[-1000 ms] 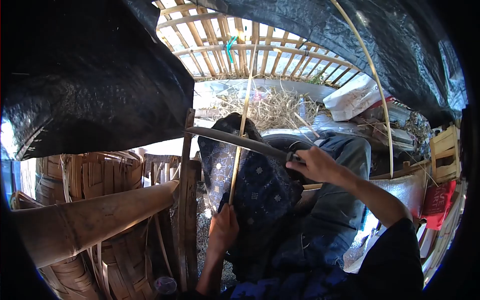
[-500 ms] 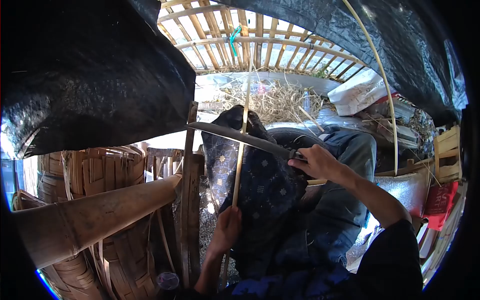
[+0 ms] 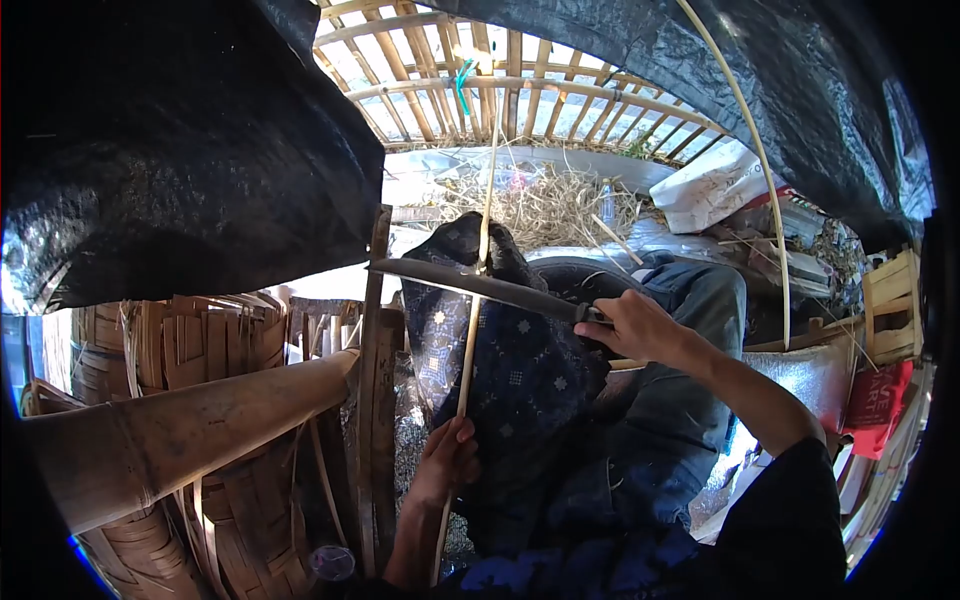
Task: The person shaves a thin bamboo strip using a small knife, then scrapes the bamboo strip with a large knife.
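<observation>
My right hand (image 3: pixel 638 328) is closed around the dark handle of a long knife (image 3: pixel 500 289). Its blade points left and lies across a thin bamboo strip (image 3: pixel 469 350), with the tip beside an upright wooden post (image 3: pixel 372 400). Lower down, my left hand (image 3: pixel 448 462) grips the same strip, whose lower end runs on below the hand. A dark blue patterned cloth (image 3: pixel 530 370) covers the leg beneath the strip and blade.
A thick bamboo pole (image 3: pixel 210 435) juts in from the left over woven baskets (image 3: pixel 220 345). Beyond the cloth are a pile of shavings (image 3: pixel 550 208) and a bamboo lattice (image 3: pixel 540 95). A red bag (image 3: pixel 878 408) is at right.
More of the strip now shows below my left hand than a second ago. The blade stays across the strip, and the view has shifted slightly.
</observation>
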`<act>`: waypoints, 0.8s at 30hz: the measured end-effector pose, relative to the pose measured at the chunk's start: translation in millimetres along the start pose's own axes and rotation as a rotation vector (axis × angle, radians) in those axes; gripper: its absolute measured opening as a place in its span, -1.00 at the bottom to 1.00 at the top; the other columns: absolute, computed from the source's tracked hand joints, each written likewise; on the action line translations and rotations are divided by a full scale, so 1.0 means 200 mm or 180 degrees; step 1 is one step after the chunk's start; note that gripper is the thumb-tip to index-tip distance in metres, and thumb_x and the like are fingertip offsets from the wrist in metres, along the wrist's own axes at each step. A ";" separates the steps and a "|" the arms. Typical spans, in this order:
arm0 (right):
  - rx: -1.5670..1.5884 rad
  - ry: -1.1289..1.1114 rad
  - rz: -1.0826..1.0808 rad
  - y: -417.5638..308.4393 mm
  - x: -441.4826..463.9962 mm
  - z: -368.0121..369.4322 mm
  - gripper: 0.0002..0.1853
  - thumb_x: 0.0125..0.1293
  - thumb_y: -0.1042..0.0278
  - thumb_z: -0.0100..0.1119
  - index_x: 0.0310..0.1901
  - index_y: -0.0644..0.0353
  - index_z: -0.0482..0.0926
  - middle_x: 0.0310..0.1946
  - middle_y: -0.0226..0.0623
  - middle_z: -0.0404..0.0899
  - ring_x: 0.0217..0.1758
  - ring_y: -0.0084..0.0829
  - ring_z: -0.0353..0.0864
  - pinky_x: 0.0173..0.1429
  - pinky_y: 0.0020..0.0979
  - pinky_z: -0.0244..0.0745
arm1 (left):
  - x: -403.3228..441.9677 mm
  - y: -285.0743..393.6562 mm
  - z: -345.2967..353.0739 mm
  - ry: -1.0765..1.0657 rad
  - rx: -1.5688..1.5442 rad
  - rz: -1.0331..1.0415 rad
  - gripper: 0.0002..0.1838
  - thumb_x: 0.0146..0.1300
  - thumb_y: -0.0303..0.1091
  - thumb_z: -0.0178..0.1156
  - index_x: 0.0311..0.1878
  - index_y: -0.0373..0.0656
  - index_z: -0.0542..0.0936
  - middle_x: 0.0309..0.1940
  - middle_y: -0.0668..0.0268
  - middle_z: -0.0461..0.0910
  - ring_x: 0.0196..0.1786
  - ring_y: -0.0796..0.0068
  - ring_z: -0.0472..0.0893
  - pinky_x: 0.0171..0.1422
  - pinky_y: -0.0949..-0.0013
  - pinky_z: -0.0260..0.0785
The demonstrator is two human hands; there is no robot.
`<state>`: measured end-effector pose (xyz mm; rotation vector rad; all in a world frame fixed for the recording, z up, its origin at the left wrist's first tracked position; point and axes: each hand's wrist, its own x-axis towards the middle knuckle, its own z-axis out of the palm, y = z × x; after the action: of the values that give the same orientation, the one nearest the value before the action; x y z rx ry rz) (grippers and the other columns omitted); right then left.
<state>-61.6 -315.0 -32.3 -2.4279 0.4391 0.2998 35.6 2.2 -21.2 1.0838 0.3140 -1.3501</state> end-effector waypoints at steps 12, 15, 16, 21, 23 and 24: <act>-0.0183 0.0040 0.0107 -0.05 -0.03 0.01 -0.32 0.30 -0.32 -0.02 -0.59 0.26 0.44 -0.72 -0.02 0.46 -0.55 0.02 0.57 -0.34 -0.03 0.48 | 0.03 0.09 0.07 0.1428 0.3649 0.1593 -0.55 0.43 -0.08 -0.03 -0.37 -0.33 0.48 -0.68 0.22 0.45 -0.59 0.41 0.47 -0.47 0.19 0.23; -0.0087 0.0111 0.0150 -0.07 -0.03 0.00 -0.32 0.30 -0.32 -0.02 -0.59 0.26 0.46 -0.71 -0.01 0.48 -0.53 0.03 0.58 -0.34 -0.03 0.47 | 0.10 0.09 0.08 0.1365 0.3612 0.1436 -0.53 0.44 -0.07 -0.05 -0.41 -0.33 0.45 -0.70 0.22 0.37 -0.58 0.41 0.42 -0.43 0.17 0.19; -0.0074 0.0192 0.0150 -0.07 -0.03 0.00 -0.33 0.30 -0.31 -0.01 -0.58 0.27 0.47 -0.70 0.00 0.48 -0.52 0.04 0.58 -0.33 -0.03 0.48 | 0.13 0.10 0.06 0.1208 0.3342 0.1489 -0.52 0.46 -0.05 -0.08 -0.43 -0.30 0.43 -0.71 0.28 0.33 -0.59 0.46 0.38 -0.45 0.22 0.16; -0.0164 0.0257 0.0191 -0.04 0.00 0.00 -0.34 0.30 -0.28 0.01 -0.55 0.30 0.49 -0.69 0.02 0.48 -0.50 0.06 0.59 -0.32 -0.04 0.49 | 0.16 0.16 0.10 0.0986 0.2686 0.0900 -0.49 0.49 0.02 -0.16 -0.50 -0.17 0.36 -0.69 0.47 0.20 -0.61 0.66 0.23 -0.51 0.42 0.05; -0.0028 0.0204 0.0108 -0.04 0.00 0.00 -0.35 0.30 -0.27 0.02 -0.54 0.30 0.51 -0.69 0.01 0.49 -0.49 0.06 0.60 -0.33 -0.04 0.50 | 0.16 0.16 0.09 0.0921 0.2278 0.0560 -0.51 0.49 0.06 -0.17 -0.50 -0.06 0.34 -0.67 0.55 0.19 -0.62 0.75 0.16 -0.54 0.53 -0.03; -0.0023 0.0190 0.0113 -0.04 0.00 0.01 -0.35 0.30 -0.27 0.02 -0.54 0.30 0.51 -0.69 0.01 0.49 -0.49 0.06 0.60 -0.33 -0.04 0.50 | 0.15 0.16 0.10 0.0924 0.2273 0.0544 -0.51 0.49 0.06 -0.17 -0.50 -0.06 0.34 -0.67 0.55 0.19 -0.62 0.75 0.16 -0.54 0.53 -0.03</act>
<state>-58.7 -307.5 -29.5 -2.4433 0.5088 0.2450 65.0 -36.9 -19.2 1.8640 -0.0697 -1.1690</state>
